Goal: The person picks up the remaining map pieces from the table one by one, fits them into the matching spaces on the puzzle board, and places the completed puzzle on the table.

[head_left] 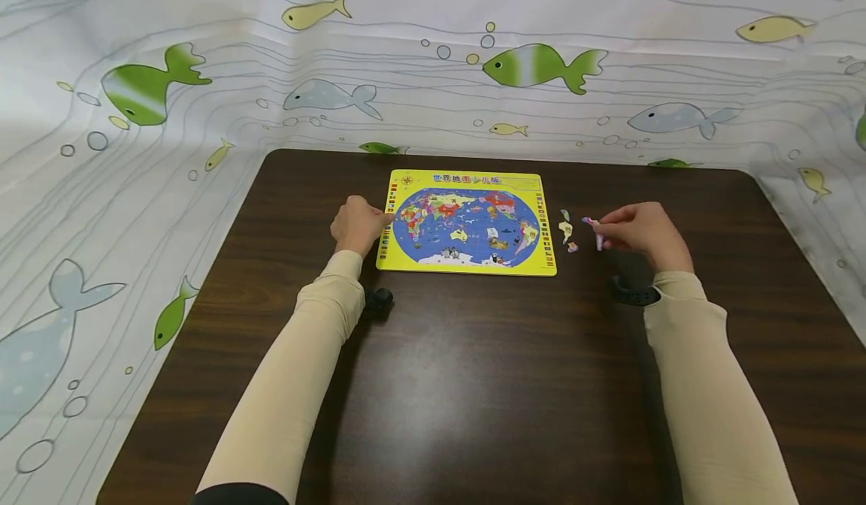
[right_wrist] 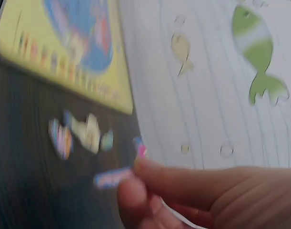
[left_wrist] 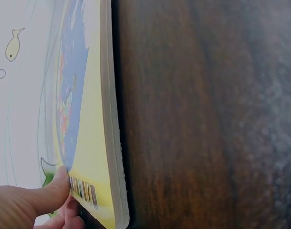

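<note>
A yellow-bordered world map puzzle board [head_left: 467, 268] lies on the dark table. My left hand [head_left: 358, 225] grips its left edge; in the left wrist view the thumb [left_wrist: 59, 185] lies on the printed border and the other fingers curl below at the edge. To the right of the board, my right hand [head_left: 646, 233] pinches a small pink and purple puzzle piece [head_left: 598, 240] between thumb and fingers. Part of that piece is hidden by the fingertips in the right wrist view. Several loose puzzle pieces [head_left: 565, 229] lie between the board and this hand.
A dark wood table [head_left: 473, 385] carries everything. Behind and to the left hangs a white sheet [head_left: 419, 107] printed with fish. Black wrist straps with cameras sit on both wrists, the left camera [head_left: 380, 300] close over the table.
</note>
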Demonstrator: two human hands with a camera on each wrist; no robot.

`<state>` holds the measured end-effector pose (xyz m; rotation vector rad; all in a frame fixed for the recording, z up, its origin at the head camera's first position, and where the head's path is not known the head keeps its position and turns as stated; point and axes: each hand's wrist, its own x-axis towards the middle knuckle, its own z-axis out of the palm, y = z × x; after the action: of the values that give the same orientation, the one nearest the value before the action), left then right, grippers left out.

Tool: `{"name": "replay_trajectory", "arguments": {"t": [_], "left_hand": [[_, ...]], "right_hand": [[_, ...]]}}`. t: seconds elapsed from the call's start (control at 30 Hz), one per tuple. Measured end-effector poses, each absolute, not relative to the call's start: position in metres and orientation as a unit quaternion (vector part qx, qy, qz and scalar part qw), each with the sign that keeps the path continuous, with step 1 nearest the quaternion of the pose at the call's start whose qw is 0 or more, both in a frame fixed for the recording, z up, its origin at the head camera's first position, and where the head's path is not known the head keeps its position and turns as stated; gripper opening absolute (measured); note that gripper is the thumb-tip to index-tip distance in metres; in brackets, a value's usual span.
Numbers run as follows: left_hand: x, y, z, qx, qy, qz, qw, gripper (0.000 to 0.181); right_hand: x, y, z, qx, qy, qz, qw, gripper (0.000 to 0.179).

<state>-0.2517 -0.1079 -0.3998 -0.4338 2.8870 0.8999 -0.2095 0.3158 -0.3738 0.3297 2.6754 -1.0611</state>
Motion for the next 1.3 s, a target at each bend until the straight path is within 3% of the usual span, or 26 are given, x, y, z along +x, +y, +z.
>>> {"name": "replay_trajectory", "arguments": {"t": [0.5, 0.83, 1.3], "left_hand": [[-0.253, -0.111, -0.399, -0.155, 0.943, 0.291, 0.046, 0.036], [-0.253, -0.108, -0.399, -0.145, 0.942, 0.297, 0.049, 0.037], [-0.253, -0.107, -0.401, -0.142, 0.944, 0.295, 0.048, 0.036]], "right_hand": [[-0.229, 0.245, -0.387, 0.122, 0.818, -0.52, 0.216, 0.044], [-0.23, 0.24, -0.386, 0.165, 0.765, -0.572, 0.246, 0.045], [-0.236, 0.237, -0.379, 0.162, 0.79, -0.521, 0.281, 0.049]]}}
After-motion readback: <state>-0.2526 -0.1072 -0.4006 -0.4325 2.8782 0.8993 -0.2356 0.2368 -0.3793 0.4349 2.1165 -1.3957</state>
